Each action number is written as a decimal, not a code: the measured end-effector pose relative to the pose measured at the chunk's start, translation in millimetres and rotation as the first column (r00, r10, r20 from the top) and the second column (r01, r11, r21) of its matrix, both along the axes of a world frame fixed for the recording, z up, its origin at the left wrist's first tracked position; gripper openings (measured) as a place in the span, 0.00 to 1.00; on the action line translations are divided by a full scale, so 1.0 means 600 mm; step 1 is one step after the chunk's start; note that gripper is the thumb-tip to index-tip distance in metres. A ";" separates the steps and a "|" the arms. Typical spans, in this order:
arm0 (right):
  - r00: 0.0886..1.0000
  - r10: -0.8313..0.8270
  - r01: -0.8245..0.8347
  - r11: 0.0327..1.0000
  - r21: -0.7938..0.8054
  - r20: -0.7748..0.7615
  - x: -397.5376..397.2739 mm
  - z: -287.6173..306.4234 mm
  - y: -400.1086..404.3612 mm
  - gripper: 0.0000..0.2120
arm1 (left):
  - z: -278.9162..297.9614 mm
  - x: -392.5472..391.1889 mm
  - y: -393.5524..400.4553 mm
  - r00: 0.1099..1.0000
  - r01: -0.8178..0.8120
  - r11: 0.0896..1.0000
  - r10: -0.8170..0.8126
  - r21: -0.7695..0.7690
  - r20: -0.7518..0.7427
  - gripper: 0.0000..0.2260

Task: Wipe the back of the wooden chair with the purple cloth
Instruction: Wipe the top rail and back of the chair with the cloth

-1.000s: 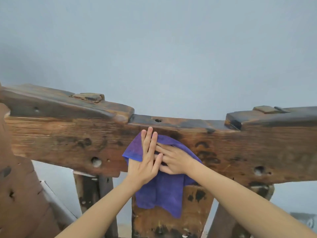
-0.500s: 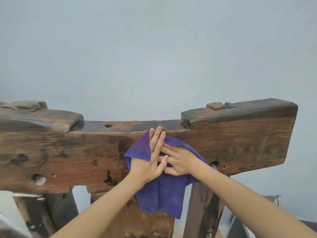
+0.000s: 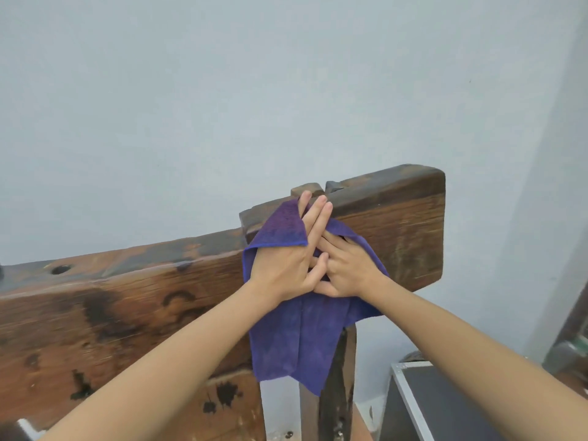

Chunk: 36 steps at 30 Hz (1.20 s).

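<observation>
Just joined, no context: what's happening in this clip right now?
A person is wiping the thick, dark-stained wooden top rail of a chair back with a purple microfibre cloth. Both bare hands lie flat on the cloth: the left hand points up over the rail's top edge, with the right hand beside it, fingers overlapping. The cloth sits near the rail's right end, its lower part hanging loose over the upright post. A dark case with a metal edge stands at lower right.

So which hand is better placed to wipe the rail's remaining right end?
Right hand: it lies flat on the purple cloth nearest the dark wooden chair rail's unwiped end.
</observation>
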State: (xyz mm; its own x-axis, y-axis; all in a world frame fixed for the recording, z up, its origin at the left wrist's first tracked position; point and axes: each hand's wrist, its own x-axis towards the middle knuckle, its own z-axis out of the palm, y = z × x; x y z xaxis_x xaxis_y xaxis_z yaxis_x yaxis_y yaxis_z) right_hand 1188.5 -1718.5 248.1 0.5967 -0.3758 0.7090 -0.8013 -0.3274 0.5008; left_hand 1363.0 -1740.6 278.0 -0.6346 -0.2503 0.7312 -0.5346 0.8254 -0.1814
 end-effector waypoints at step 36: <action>0.492 -0.327 0.290 0.936 0.202 0.807 0.022 -0.219 0.013 0.27 | -0.055 -0.057 0.025 0.930 -0.126 0.983 0.164 -0.136 0.328 0.32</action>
